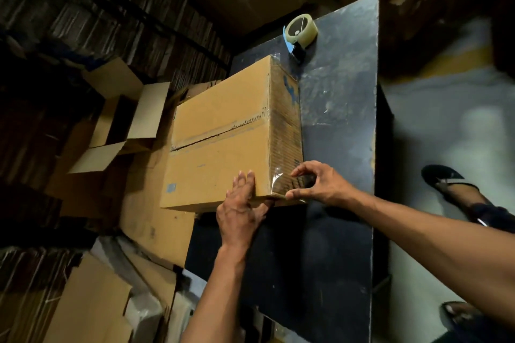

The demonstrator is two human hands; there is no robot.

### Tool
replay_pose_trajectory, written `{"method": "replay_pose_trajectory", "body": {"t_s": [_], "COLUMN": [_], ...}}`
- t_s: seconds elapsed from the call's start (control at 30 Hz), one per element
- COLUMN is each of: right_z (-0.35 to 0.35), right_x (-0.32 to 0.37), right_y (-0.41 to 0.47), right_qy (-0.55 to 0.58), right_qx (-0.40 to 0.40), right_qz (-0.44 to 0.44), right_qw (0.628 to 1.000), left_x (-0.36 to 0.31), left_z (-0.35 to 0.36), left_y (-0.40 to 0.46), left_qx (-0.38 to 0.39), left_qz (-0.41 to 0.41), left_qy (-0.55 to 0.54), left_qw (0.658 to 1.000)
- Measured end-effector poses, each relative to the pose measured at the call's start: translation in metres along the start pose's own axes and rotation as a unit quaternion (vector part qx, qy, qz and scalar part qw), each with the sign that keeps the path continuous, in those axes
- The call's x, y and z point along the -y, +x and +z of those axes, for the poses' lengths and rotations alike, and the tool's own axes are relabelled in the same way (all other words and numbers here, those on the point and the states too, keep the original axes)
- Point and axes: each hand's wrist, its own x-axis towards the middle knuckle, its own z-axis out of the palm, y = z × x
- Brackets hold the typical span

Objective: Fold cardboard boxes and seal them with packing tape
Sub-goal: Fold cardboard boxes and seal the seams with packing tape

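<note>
A closed cardboard box (223,136) lies on the left part of a dark table (340,108), its left side hanging past the table's left edge. A seam with blue marks runs across its broad upper face. A strip of clear tape (276,179) shines along the box's right edge, down to the near corner.

The left hand (239,209) lies flat on the box's near edge, fingers straight and close together on the upper face, thumb stretched out toward the near right corner. The right hand (315,182) works at that same corner: forefinger and thumb are curved and apart, the forefinger tip on the taped side face, the thumb tip at the bottom edge, seemingly pressing the tape end down, though the dim light leaves that unsure.

A tape dispenser (301,32) with a roll of clear tape stands at the table's far edge, just beyond the box's far corner.

Left of the table, an open box (122,117) with raised flaps sits among flat sheets of cardboard (92,303). A sandalled foot (451,186) rests on the floor past the table's right edge.
</note>
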Motion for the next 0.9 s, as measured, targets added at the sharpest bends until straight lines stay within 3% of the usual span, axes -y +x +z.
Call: {"method": "replay_pose_trajectory", "body": {"t_s": [0.3, 0.4, 0.5, 0.67, 0.8, 0.9], "right_z": [0.012, 0.003, -0.002, -0.007, -0.004, -0.003], "right_x": [0.014, 0.000, -0.006, -0.010, -0.011, -0.011], "right_y": [0.016, 0.016, 0.016, 0.018, 0.018, 0.019], "right_qy": [0.089, 0.033, -0.012, -0.027, -0.051, -0.065], "right_qx": [-0.015, -0.058, -0.048, -0.047, -0.049, -0.049], "right_qz": [0.045, 0.044, 0.036, 0.021, 0.018, 0.021], "right_qw": [0.995, 0.997, 0.998, 0.998, 0.997, 0.996], "left_x": [0.002, -0.007, -0.017, -0.005, 0.004, 0.001], "left_z": [-0.003, -0.001, 0.016, 0.038, 0.036, 0.035], "left_y": [0.004, -0.003, -0.016, -0.018, -0.017, -0.017], "left_qx": [-0.003, 0.002, 0.015, -0.064, -0.052, -0.021], "left_qz": [0.019, 0.035, 0.084, 0.133, 0.175, 0.150], "left_qy": [0.034, 0.054, 0.083, 0.137, 0.163, 0.166], "left_qw": [0.999, 0.998, 0.993, 0.980, 0.970, 0.974]}}
